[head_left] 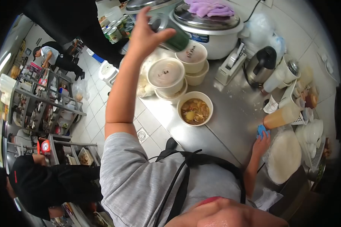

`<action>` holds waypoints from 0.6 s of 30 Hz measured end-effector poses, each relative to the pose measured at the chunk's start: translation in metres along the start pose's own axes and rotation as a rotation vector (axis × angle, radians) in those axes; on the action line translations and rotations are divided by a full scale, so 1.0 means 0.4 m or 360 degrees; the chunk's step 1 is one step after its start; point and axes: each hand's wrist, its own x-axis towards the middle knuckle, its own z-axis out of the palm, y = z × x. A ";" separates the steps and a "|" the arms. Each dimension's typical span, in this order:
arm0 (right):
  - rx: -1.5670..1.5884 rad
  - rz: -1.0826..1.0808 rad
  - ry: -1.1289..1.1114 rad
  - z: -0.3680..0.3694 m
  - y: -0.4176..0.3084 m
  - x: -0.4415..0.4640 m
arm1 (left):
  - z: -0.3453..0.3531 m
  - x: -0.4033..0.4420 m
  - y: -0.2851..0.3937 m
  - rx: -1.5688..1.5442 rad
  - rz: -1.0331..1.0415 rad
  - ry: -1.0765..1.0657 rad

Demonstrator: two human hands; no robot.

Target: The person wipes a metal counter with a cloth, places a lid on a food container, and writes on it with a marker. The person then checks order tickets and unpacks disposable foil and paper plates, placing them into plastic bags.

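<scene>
My left hand (pixel 147 36) is raised at the far end of the counter. Its thumb lies across a clear jar (pixel 176 39) of dark green contents, which leans to one side; some fingers are hidden. A crumpled blue cloth (pixel 262 131) is under my right hand (pixel 261 143) at the right edge, its fingers bent over it. Close to that hand lies a container of orange liquid (pixel 282 116). Between my arms stands an uncovered white bowl of brown soup (pixel 195 111) with chunks. Lidded tubs (pixel 165 73) with handwriting are stacked behind it, below the jar.
A large rice cooker (pixel 208 32) with a purple cloth (pixel 210 7) stands at the back. A steel thermos (pixel 260 66) and basket of dishes (pixel 310 136) line the right. Two people, one in black (pixel 57 185), one farther off (pixel 51 55), work at left by shelving.
</scene>
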 end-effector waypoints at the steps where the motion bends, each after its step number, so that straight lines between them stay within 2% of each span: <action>1: -0.0026 -0.0008 0.0003 -0.001 -0.003 -0.001 | -0.047 0.022 -0.058 0.0178 0.0015 0.0121; 3: -0.0082 -0.0002 0.0007 0.003 -0.004 -0.005 | -0.121 0.055 -0.155 0.0703 0.0116 0.0358; 5: -0.0083 0.0013 0.0037 0.011 -0.008 -0.021 | -0.161 0.105 -0.322 0.1025 0.0092 0.0444; 7: -0.0120 0.0085 0.0068 0.011 -0.034 -0.043 | -0.191 0.156 -0.489 0.1065 -0.0269 0.0396; 9: -0.0232 0.0249 0.0069 0.012 -0.073 -0.087 | -0.199 0.193 -0.639 0.1024 -0.0456 0.0350; 11: -0.0372 0.0344 0.0107 0.018 -0.120 -0.131 | -0.181 0.217 -0.804 0.0913 -0.0313 0.0451; 13: -0.0371 0.0322 0.0172 0.027 -0.158 -0.156 | -0.154 0.244 -0.907 0.0964 -0.0584 0.0346; 14: -0.0383 0.0326 0.0200 0.025 -0.177 -0.175 | -0.135 0.254 -0.993 0.1075 -0.0521 0.0364; 16: -0.0338 0.0590 -0.0012 0.001 -0.263 -0.179 | -0.089 0.275 -1.179 0.1284 -0.0363 0.0355; 18: -0.0351 0.0327 -0.0051 0.043 -0.241 -0.232 | -0.072 0.276 -1.202 0.1298 -0.0385 0.0215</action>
